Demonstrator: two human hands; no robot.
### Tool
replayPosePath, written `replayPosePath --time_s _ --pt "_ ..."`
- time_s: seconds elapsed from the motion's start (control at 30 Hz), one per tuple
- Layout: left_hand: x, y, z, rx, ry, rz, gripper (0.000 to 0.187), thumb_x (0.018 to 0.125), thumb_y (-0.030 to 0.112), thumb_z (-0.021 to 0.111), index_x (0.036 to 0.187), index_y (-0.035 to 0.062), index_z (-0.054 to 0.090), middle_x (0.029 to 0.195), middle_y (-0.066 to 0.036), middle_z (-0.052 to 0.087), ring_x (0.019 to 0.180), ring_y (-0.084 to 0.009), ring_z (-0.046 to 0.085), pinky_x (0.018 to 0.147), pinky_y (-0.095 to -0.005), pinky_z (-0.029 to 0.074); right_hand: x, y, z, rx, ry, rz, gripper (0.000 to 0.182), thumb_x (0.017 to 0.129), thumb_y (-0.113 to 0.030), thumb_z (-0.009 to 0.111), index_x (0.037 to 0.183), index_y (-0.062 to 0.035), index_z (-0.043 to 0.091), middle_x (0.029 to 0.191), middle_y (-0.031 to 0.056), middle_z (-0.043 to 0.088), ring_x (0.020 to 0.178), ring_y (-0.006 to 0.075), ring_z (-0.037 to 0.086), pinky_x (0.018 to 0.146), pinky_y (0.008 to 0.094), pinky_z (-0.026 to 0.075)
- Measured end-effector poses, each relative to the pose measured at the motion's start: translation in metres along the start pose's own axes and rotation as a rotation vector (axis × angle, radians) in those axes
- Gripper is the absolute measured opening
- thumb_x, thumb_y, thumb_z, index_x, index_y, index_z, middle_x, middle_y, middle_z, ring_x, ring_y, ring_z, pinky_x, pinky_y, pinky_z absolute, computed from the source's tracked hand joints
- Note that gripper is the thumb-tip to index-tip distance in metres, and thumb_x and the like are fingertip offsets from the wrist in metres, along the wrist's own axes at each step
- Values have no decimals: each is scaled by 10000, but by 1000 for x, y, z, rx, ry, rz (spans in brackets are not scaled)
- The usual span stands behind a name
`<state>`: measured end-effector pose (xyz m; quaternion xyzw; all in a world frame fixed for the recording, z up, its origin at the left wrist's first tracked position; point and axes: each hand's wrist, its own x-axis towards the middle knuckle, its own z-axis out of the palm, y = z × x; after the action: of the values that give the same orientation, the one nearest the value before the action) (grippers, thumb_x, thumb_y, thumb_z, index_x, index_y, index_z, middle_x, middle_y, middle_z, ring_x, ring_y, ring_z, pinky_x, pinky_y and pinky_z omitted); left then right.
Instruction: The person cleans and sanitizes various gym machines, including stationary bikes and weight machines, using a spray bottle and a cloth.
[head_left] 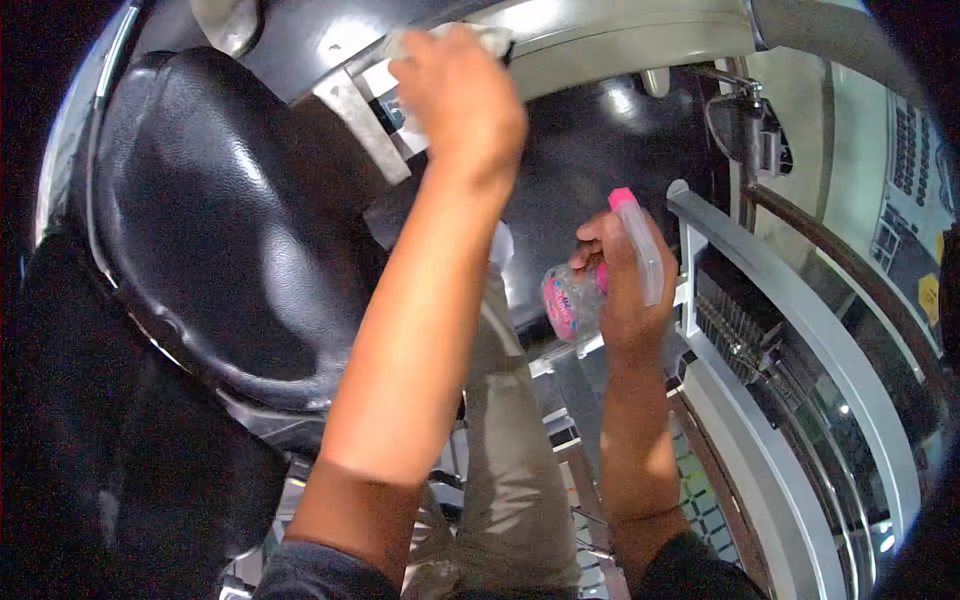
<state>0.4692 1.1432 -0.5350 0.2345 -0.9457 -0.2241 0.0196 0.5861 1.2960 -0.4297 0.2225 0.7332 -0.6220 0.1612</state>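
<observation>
From the head camera, the left hand (462, 95) sits at about 12 o'clock, fingers curled and pressed down on a pale cloth (490, 38) against a grey metal frame (600, 45). Only the cloth's edges show past the fingers, reaching toward 1 o'clock.

The right hand (625, 290), just right of centre, is wrapped around a clear spray bottle (572, 300) with a pink label. The bottle's long axis runs from its base at 8 o'clock up to its pink cap (622, 198) at 1 o'clock.

A black padded seat (220, 220) fills the 9 o'clock side. A grey rail (800, 330) slants through 3 to 5 o'clock.
</observation>
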Motion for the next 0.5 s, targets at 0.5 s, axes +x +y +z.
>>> replayPosePath --time_s 0.5 --pt "33 20 46 -208 308 32 275 874 41 580 1126 28 688 1223 -238 607 1120 -458 572 988 -536 467 -12 10 -16 -87 2 25 279 1031 -308 642 960 -38 643 767 45 639 690 122 630 638 284 523"
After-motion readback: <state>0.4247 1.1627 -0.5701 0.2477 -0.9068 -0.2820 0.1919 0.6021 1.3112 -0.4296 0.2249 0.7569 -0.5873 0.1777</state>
